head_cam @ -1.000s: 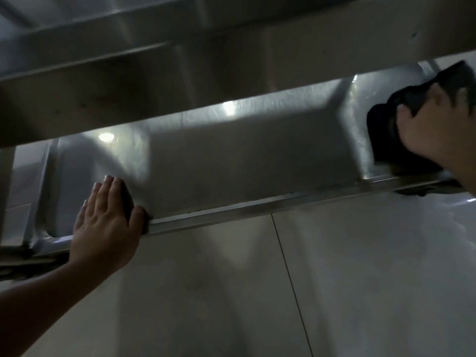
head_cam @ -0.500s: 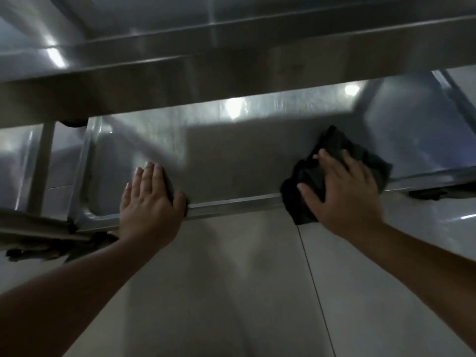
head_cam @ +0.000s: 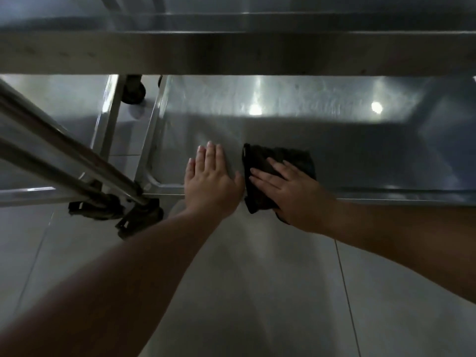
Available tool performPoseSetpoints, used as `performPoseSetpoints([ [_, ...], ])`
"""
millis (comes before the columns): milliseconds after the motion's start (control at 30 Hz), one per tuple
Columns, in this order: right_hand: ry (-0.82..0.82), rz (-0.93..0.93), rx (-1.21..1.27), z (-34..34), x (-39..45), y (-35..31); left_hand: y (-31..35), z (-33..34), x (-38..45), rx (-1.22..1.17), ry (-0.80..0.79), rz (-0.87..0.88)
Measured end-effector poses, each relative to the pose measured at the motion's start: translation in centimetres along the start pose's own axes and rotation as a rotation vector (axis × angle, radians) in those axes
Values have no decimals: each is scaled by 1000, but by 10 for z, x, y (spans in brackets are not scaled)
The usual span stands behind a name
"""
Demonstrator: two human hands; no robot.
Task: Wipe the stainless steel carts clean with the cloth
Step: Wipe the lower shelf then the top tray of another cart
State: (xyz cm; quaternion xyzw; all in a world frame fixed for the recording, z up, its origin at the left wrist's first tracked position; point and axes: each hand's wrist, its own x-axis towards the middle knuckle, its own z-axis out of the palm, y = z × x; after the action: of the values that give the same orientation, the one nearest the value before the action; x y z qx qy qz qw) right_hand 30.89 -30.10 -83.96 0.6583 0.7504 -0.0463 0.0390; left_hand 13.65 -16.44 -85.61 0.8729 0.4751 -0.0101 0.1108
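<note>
— While the right hand (head_cam: pixel 291 191) presses the dark cloth (head_cam: pixel 278 163) flat, fingers straight, against the bottom shelf (head_cam: pixel 360 155) near its front lip, how much is left?

— Hard to judge. The left hand (head_cam: pixel 211 179), at nine o'clock of the cloth, rests open on the steel. Toward three o'clock the shelf shines; the top shelf (head_cam: pixel 231 52) at twelve looks dull, probably still waiting.

Your left hand (head_cam: pixel 211 179) lies flat, fingers straight and together, thumb splayed right; your right hand (head_cam: pixel 288 191) presses down beside it, fingers extended, both forearms reaching forward.
</note>
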Motion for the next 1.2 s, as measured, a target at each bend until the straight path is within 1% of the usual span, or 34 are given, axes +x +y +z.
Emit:
performPoseSetpoints([
  [100, 14, -34, 81, -10, -2, -5, -2, -1, 1, -14, -10, -1],
  [267, 101, 29, 206, -28, -3, -27, -1, -9, 4, -62, -76, -16],
  [333, 108, 54, 235, -38, -4, -33, -5, -21, 5, -41, -152, 18],
  [367, 67, 95, 247, -46, -5, -36, -8, -30, 5, -17, -205, 43],
  [433, -66, 201, 292, -65, -13, -45, -16, -52, -5, -19, -293, 64],
  [500, -220, 298, 385, -85, -23, -56, -23, -75, -34, -28, -332, 75],
  [567, -446, 408, 497, -108, -37, -70, -30, -99, -77, 62, -389, 102],
  [600, -564, 445, 511, -120, -41, -78, -33, -110, -100, 107, -439, 100],
  [667, -822, 450, 453, -143, -50, -97, -39, -135, -143, 147, -573, 69],
  [733, -1045, 369, 407, -169, -62, -121, -44, -163, -182, 140, -696, 45],
  [767, -1134, 341, 387, -184, -68, -133, -45, -178, -200, 126, -742, 37],
  [833, -1241, 304, 410, -214, -81, -157, -47, -212, -233, 84, -798, 15],
  [900, -1256, 281, 396, -248, -92, -179, -47, -248, -257, 41, -835, -13],
  [967, -1221, 275, 348, -286, -99, -196, -47, -288, -275, 4, -843, -37],
  [1067, -1161, 309, 414, -355, -99, -215, -51, -353, -291, -31, -849, -78],
  [1133, -1168, 318, 435, -401, -96, -228, -53, -398, -301, -38, -849, -95],
  [1200, -1087, 335, 453, -446, -94, -243, -56, -442, -310, -52, -826, -90],
])
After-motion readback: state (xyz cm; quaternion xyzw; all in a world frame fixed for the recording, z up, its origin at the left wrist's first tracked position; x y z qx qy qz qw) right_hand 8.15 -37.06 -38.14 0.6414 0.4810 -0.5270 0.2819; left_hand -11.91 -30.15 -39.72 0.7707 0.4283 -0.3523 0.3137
